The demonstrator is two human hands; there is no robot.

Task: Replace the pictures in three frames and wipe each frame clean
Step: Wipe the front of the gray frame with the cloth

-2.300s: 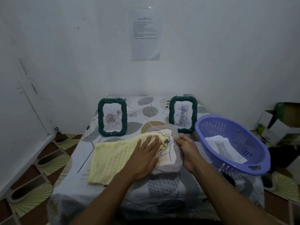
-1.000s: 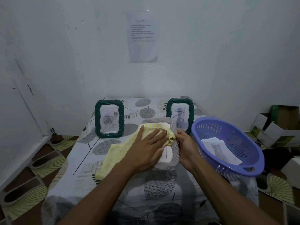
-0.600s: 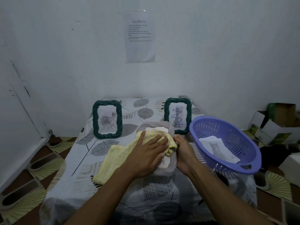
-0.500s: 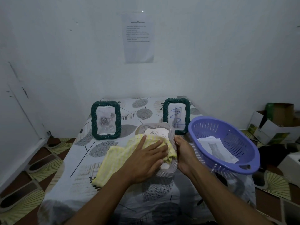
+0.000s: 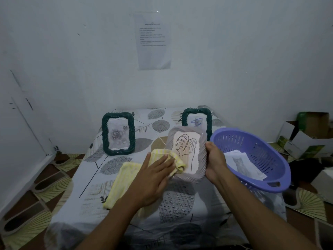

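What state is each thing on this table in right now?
grey frame, tilted up, showing a leaf drawing.
right hand, grips the grey frame's right edge.
left hand, flat, presses the yellow cloth on the frame's lower left.
yellow cloth, rumpled, partly under that hand.
left green frame, upright.
right green frame, upright, partly hidden.
purple basket, holds papers.

Single view, head-worn wide-angle. It looks forward and down from above the near end of the table (image 5: 86, 195), facing the white wall (image 5: 234, 69) with the printed sheet (image 5: 154, 40) high centre. Close range: both forearms enter from the bottom edge. The left hand (image 5: 155, 175) and right hand (image 5: 214, 163) land mid-frame at the grey picture frame (image 5: 187, 152). Wall fills the upper half, table the lower middle. Edges catch tiled floor (image 5: 54, 179) left, cardboard boxes (image 5: 306, 138) right.
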